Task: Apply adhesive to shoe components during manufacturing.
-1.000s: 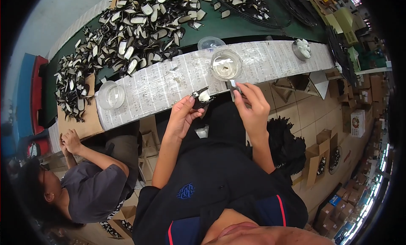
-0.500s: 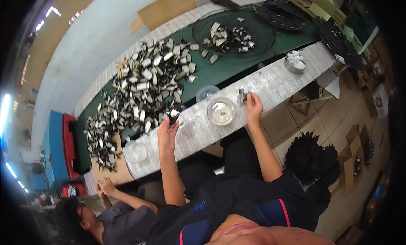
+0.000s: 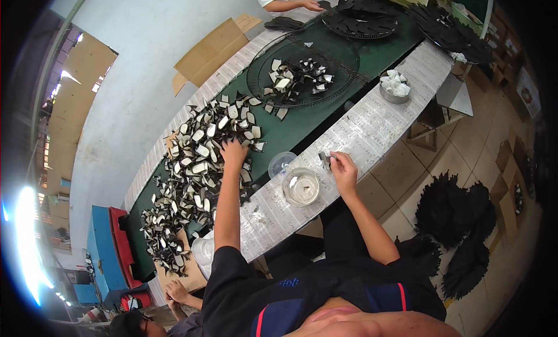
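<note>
A clear round bowl [image 3: 301,204] stood near, just left of the right hand [image 3: 344,169], which pinched a small grey flat piece [image 3: 324,158]. Farther left, the left hand [image 3: 233,153] had moved deeper into jumbled black-and-white curved pieces [image 3: 201,151] crowding the green tabletop [image 3: 296,125]; its grip was hidden. Beyond lay a black wire tray [image 3: 253,81].

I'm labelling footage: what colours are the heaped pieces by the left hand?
The pieces are black and off-white, clearest in head view.

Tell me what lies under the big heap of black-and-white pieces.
The heap rests on green tabletop, with brown cardboard under its near end. What lies beneath its middle, and where the left hand touches it, cannot be seen: pieces cover it.
</note>
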A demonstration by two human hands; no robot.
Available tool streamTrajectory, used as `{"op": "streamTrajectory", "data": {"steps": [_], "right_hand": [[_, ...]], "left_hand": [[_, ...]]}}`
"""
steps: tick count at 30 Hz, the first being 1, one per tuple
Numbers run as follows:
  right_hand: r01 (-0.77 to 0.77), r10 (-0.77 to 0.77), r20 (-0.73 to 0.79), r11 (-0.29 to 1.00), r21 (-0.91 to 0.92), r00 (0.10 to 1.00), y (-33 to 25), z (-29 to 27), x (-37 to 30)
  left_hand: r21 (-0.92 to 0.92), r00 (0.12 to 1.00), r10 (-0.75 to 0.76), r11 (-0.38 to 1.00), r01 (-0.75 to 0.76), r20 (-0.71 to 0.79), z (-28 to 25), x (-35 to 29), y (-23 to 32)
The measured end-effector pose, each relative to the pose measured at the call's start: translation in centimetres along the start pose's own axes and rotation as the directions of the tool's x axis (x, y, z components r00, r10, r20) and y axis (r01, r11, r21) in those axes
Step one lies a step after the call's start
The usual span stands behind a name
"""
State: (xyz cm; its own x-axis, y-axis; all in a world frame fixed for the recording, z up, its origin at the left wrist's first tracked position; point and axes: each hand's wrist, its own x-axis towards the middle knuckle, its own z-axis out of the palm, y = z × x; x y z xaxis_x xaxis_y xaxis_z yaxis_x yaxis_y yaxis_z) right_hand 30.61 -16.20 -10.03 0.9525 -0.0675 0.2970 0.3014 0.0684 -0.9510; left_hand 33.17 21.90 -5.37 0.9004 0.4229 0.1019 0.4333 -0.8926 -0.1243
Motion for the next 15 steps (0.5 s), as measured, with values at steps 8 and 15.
{"op": "streamTrajectory", "data": {"steps": [8, 15], "right_hand": [[0.046, -0.046, 0.000, 0.996, -0.074, 0.999, -0.6, -0.5, -0.1], [0.056, -0.059, -0.035, 0.995, -0.086, 0.998, -1.1, -0.4, -0.9]], "left_hand": [[-0.191, 0.836, 0.215, 0.917, -0.351, -0.505, 0.1, -4.1, -0.2], [-0.423, 0.800, 0.103, 0.805, -0.416, -0.591, -4.2, -5.4, 0.5]]}}
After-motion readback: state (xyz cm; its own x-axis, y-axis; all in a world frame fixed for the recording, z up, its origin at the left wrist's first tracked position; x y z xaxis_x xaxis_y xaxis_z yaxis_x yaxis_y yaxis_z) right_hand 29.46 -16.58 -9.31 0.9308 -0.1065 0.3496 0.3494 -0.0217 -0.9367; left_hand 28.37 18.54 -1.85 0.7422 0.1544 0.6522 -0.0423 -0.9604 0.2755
